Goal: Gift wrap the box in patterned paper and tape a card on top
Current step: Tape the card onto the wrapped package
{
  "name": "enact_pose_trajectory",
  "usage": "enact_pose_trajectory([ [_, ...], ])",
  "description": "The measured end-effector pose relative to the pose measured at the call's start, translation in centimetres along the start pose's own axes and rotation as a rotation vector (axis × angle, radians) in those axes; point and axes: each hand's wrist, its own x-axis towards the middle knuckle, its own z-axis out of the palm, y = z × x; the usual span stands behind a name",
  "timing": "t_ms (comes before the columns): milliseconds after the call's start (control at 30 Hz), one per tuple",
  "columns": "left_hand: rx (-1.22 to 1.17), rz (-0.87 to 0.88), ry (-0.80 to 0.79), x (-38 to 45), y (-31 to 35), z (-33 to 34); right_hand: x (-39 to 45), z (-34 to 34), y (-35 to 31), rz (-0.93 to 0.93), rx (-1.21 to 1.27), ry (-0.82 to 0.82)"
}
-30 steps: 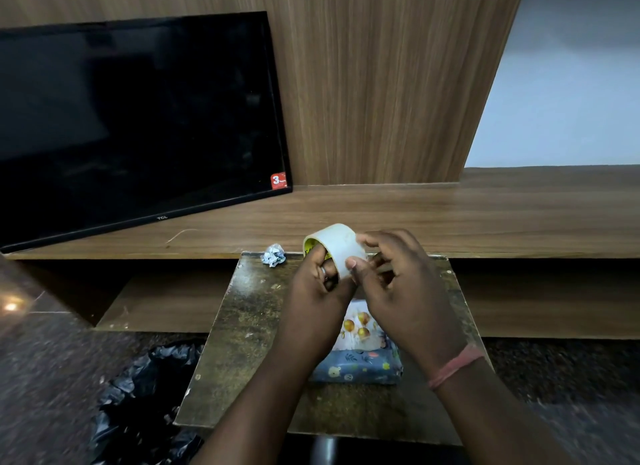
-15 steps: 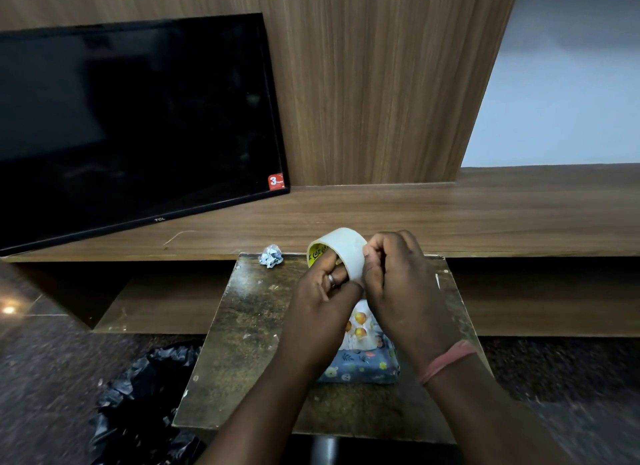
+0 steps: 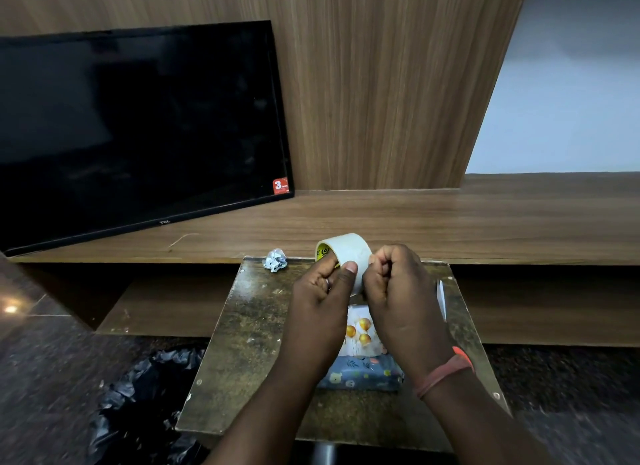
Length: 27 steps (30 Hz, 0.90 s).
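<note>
A roll of pale tape (image 3: pixel 348 251) with a yellow inner core is held up above the small table. My left hand (image 3: pixel 320 303) grips the roll, thumb pressed on its outer face. My right hand (image 3: pixel 396 293) is closed in a fist against the roll's right side, fingers pinched at the tape's edge. Below the hands lies the box wrapped in blue patterned paper (image 3: pixel 363 378). A white card with gold balloons (image 3: pixel 360 331) rests on top of it, partly hidden by both hands.
The small worn table (image 3: pixel 249 343) stands against a long wooden shelf (image 3: pixel 485 222). A crumpled paper ball (image 3: pixel 275 260) lies at the table's far left corner. A black television (image 3: pixel 138 128) leans on the shelf. A black bag (image 3: pixel 138 405) sits on the floor at left.
My right hand's fingers have curled from an open pinch into a tight fist at the roll's side. The roll has turned slightly in my left hand.
</note>
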Motion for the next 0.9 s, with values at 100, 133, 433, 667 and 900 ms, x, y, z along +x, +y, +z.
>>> enact_pose_trajectory([
  [100, -0.047, 0.001, 0.006, -0.2, 0.2, 0.2, 0.1, 0.1, 0.3, -0.009, 0.011, 0.019],
  [133, -0.081, -0.004, 0.022, -0.2, 0.2, 0.3, 0.2, 0.1, 0.2, -0.027, 0.014, 0.020],
  [433, -0.094, 0.036, 0.083, 0.0, -0.1, 0.0, 0.5, -0.7, -0.4, -0.161, -0.060, 0.028],
  [667, -0.054, 0.037, 0.067, -0.2, -0.1, 0.1, 0.5, -1.1, -0.4, -0.255, -0.143, 0.122],
  [900, -0.100, -0.018, 0.061, -0.2, 0.3, 0.3, 0.6, -1.0, 0.0, -0.220, -0.231, 0.051],
])
